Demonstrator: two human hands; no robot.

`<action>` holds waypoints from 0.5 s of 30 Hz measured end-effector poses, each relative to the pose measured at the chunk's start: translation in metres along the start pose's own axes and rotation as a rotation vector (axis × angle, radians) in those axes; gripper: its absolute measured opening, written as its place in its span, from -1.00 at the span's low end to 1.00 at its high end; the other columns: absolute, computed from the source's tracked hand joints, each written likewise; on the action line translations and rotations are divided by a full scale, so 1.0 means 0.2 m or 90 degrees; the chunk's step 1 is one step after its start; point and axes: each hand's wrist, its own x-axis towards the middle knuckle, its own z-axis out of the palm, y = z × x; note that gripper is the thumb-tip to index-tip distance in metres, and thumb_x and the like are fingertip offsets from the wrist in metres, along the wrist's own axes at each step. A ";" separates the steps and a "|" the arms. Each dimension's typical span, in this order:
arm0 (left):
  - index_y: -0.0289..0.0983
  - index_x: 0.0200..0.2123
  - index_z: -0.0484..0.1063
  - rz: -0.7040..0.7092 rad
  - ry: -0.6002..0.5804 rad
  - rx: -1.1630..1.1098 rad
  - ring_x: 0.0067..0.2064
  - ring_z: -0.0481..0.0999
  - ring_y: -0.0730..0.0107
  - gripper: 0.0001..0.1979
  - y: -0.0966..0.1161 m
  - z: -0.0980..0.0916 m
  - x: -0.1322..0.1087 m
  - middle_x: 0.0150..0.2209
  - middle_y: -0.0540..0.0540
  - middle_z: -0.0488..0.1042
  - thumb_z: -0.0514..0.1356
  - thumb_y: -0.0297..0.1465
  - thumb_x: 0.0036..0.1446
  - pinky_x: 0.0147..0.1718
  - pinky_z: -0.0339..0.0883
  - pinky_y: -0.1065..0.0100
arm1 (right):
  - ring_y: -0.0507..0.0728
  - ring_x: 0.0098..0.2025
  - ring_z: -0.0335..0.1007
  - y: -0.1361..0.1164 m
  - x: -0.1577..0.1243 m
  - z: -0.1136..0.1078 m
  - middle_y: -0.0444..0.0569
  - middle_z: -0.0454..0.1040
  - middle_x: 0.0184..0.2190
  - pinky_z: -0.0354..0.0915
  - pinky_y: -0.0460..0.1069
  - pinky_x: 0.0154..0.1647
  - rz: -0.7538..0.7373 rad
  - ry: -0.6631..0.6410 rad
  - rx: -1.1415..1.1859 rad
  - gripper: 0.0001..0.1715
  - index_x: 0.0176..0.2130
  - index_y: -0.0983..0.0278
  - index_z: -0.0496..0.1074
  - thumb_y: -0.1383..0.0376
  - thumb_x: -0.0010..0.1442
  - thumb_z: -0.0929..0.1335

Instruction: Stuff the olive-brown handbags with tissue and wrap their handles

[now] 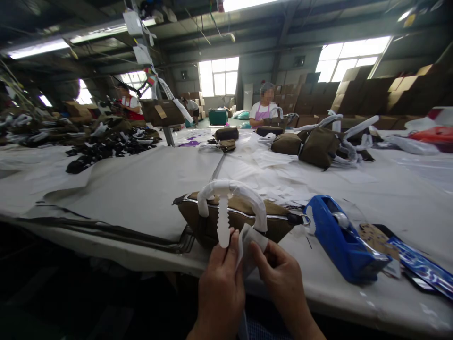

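An olive-brown handbag (276,231) with a metal zipper stands at the table's front edge, right before my hands. Its handle (249,191) is wrapped in white material. A white notched strip (223,222) hangs down from the handle in front of the zipper. My left hand (221,278) is closed, its fingertips at the strip's lower end and against a thin white sheet (249,241). Between thumb and fingers, my right hand (283,276) pinches the same sheet from the right. Whether my left fingers also grip the strip is hard to see.
A blue tape dispenser (339,241) sits right of the bag, beside a phone (419,281) and a blue packet (424,264). More brown bags (320,146) lie farther back. Dark pieces (106,146) are heaped at left. A co-worker (264,106) stands across the table.
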 end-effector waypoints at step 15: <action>-0.42 0.45 -0.19 0.125 -0.010 0.043 0.39 0.16 0.07 -0.33 0.01 0.04 0.02 0.39 -0.36 0.13 0.01 -0.52 0.36 0.23 0.28 0.13 | 0.03 -0.59 0.16 -0.04 -0.02 0.01 -0.17 0.28 -0.65 0.15 -0.10 -0.60 -0.032 -0.012 0.005 -0.51 -0.46 0.26 0.45 -0.10 0.14 0.40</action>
